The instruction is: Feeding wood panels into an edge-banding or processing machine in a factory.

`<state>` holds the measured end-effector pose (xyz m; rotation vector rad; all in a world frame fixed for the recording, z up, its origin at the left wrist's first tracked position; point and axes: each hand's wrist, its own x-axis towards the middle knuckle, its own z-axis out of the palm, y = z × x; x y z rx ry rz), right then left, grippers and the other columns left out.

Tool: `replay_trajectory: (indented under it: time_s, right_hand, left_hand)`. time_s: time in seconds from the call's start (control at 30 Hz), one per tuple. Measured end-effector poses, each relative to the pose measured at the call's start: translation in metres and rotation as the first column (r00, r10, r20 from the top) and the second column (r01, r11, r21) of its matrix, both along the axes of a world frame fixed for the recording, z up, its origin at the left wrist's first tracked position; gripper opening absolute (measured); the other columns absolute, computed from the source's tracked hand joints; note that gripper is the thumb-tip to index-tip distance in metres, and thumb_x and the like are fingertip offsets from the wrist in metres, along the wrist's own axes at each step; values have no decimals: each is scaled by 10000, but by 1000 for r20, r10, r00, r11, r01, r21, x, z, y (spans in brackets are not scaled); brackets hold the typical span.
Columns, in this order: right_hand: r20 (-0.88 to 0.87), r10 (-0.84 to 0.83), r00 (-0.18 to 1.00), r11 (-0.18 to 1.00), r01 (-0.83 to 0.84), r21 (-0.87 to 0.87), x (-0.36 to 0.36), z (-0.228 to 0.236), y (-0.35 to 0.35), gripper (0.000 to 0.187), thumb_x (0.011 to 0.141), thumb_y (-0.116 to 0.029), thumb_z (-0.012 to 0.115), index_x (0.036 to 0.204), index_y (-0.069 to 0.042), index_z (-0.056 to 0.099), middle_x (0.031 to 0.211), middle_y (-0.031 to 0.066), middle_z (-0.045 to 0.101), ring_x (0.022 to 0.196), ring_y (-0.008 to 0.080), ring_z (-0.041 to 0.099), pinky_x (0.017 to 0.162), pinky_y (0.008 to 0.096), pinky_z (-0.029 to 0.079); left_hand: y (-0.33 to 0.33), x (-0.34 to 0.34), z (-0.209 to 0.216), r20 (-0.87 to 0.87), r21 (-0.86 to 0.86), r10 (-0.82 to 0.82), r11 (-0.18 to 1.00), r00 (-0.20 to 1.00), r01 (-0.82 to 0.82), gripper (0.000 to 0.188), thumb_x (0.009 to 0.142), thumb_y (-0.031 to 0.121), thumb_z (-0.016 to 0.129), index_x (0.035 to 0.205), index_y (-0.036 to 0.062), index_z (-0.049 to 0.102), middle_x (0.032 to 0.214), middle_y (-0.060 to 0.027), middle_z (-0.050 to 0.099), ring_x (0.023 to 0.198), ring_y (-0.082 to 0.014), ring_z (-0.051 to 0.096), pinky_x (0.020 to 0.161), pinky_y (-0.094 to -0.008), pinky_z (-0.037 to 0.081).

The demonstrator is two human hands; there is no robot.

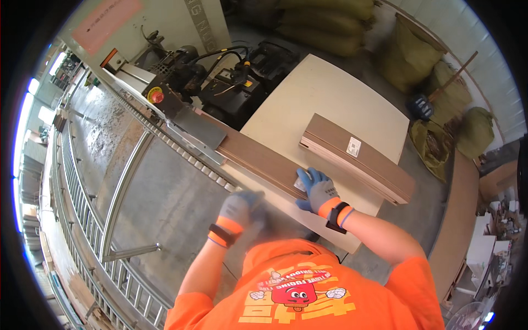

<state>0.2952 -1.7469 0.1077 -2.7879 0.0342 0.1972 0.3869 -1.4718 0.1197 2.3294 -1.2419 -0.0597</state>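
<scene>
A long brown board [264,162] lies along the edge of the pale table, its far end by a grey metal plate [201,129] on the machine. Over the board's near end is my right hand [319,193], in a grey and blue glove, fingers on top and thumb at the near side. A whitish label shows partly beneath those fingers. My left hand [237,209], gloved alike, hovers off the table's near edge, close to the end of the roller strip [212,175]. Motion smears its fingers, and nothing can be made out in them.
On the pale table [330,88], a stack of brown boards [357,157] with a white label lies to the right. A dark machine with a red stop button [157,97] stands far left. Metal roller rails [126,192] run along the left. Full sacks [410,55] line the back.
</scene>
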Motion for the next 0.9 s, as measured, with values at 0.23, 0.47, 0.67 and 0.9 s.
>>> replay_trajectory:
  time_s: [0.23, 0.47, 0.67, 0.9]
  right_hand:
    - [6, -159, 987, 982, 159, -98, -161, -14, -76, 934, 691, -370, 829, 1498, -162, 407, 1505, 208, 409, 1345, 427, 436, 1111, 514, 376]
    - [-162, -409, 898, 912, 407, -49, -277, -13, -126, 972, 677, -156, 850, 1523, -227, 376, 1546, 236, 329, 1353, 447, 420, 1126, 483, 401]
    - [-201, -400, 894, 907, 418, 51, -284, 13, -152, 924, 668, -202, 854, 1485, -172, 423, 1509, 202, 408, 1330, 437, 445, 1104, 480, 416]
    - [33, -383, 923, 921, 385, -57, -257, 75, -222, 916, 673, -250, 854, 1479, -176, 426, 1507, 152, 431, 1286, 411, 495, 1078, 483, 433]
  left_hand:
    - [-35, 60, 15, 195, 325, -98, 945, 976, 30, 876, 712, 383, 821, 1465, 125, 455, 1537, -145, 410, 1398, -403, 387, 1133, -526, 332]
    - [-86, 97, -1, -12, 507, -411, 783, 911, 360, 1056, 595, 319, 902, 1506, 149, 395, 1564, -132, 382, 1456, -350, 329, 1207, -497, 248]
    - [-120, 101, 24, 7, 549, -518, 717, 856, 429, 907, 620, 322, 880, 1413, 172, 466, 1407, -88, 526, 1329, -307, 471, 1104, -456, 387]
    - [-172, 133, 91, 127, 322, -446, 863, 886, 388, 908, 524, 282, 903, 1338, 125, 533, 1307, -134, 603, 1210, -350, 571, 1040, -449, 465]
